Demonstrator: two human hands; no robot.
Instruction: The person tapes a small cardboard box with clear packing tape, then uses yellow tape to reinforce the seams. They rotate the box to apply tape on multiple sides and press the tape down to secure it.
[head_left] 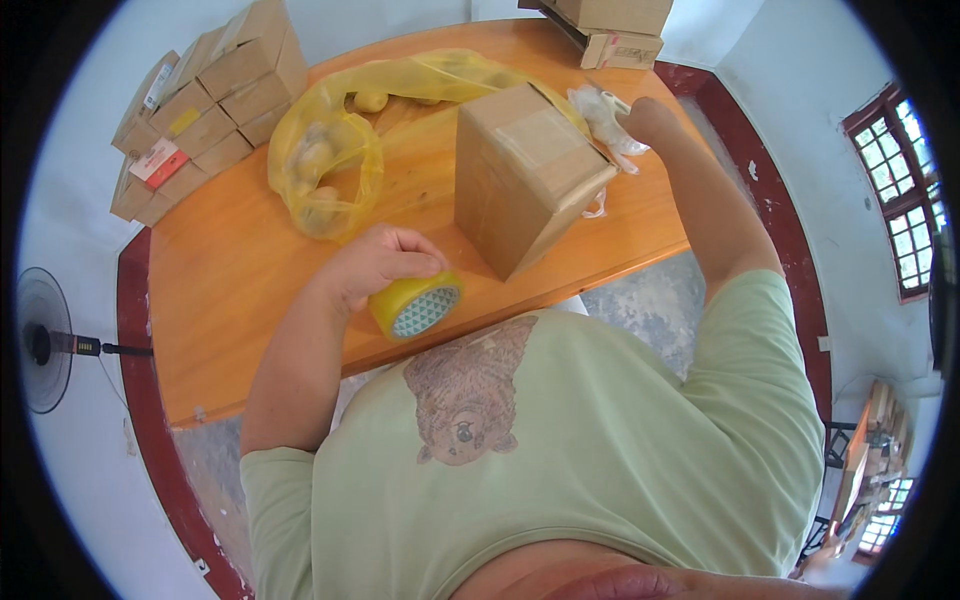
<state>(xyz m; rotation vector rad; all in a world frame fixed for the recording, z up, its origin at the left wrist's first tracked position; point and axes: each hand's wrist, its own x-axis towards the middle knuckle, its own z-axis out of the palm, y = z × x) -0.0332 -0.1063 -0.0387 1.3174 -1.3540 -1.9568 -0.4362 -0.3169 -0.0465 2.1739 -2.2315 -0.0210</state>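
Observation:
Near the table's front edge, my left hand (395, 262) is closed on a roll of yellow packing tape (383, 306). The roll's patterned inner core faces me. To the right of it stands a tall cardboard box (500, 185) with tape across its top, apart from both hands. Beyond the box, at the right side of the table, my right hand (652, 124) is closed on something pale and narrow that I cannot make out. Crumpled white plastic (598, 112) lies right beside those fingers. My right fingertips are partly hidden.
A yellow plastic bag (290, 165) with several roundish pale yellow things in it spreads over the wooden table (240, 300). Small cartons (200, 125) are stacked at the back left, and more boxes (620, 50) at the far right. A fan (45, 340) stands off the left side.

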